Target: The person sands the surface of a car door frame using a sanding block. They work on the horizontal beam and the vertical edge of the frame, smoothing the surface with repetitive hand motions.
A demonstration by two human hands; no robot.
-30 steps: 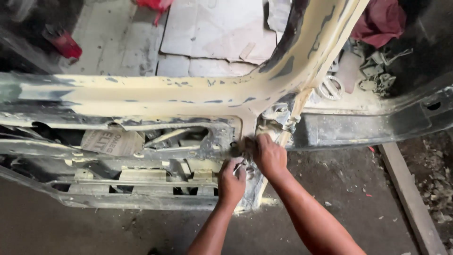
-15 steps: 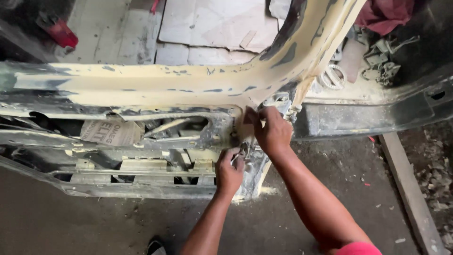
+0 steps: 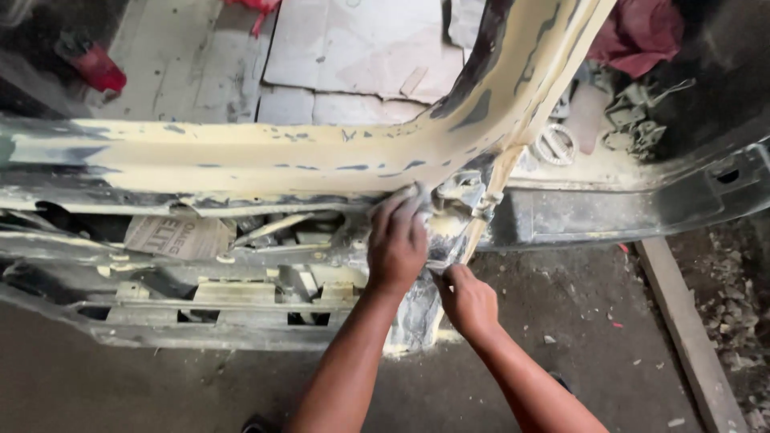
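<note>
On a dusty grey workshop floor (image 3: 241,385), the rigid, heavy cream-primed metal car body shell (image 3: 265,160) at frame centre takes the flat-pressed left hand (image 3: 397,240), the right hand (image 3: 468,301) pinching its lower edge.

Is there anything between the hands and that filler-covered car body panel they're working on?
Nothing visible. The left hand lies flat on the cream-coated panel near the pillar joint, and the right hand pinches a small grey piece just below it. What the piece is cannot be told.

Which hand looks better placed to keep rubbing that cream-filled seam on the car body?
Probably the left hand: it lies flat on the car body panel at the seam. The right hand sits lower, pinching a small grey piece.
</note>
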